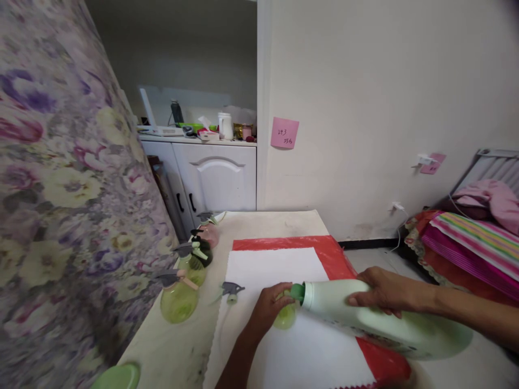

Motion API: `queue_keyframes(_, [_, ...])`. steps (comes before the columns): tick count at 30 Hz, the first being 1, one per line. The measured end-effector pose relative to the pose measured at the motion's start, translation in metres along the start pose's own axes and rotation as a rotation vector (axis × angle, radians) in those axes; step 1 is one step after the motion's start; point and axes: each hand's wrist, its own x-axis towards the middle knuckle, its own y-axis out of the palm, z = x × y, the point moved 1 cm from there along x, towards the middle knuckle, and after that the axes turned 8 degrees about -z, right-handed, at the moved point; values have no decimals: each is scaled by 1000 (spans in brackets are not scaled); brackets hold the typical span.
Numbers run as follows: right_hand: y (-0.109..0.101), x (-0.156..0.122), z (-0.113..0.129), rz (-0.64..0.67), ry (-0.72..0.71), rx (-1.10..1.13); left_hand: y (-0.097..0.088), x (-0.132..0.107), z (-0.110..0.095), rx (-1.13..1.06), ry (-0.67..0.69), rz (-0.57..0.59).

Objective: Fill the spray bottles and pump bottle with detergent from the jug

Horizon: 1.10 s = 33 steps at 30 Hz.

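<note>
My right hand (383, 292) grips a large pale green detergent jug (377, 320), tipped on its side with its green spout (297, 292) pointing left. The spout meets the mouth of a small yellow-green bottle (285, 317), which my left hand (268, 307) wraps around and steadies on a white sheet (275, 270). A loose grey spray-trigger head (232, 290) lies on the sheet's left edge, just left of my left hand.
Several small spray bottles (179, 294) stand in a row along the table's left side beside a floral curtain (60, 189). A red plastic sheet (336, 256) lies under the white one. A green lid (117, 376) sits near the front. A bed (474, 243) is at right.
</note>
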Motion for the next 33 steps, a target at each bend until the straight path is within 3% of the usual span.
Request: queue_keyframes(33, [-2,-1,7,-1,9,-54,0,-2,-1,-13,-12,20])
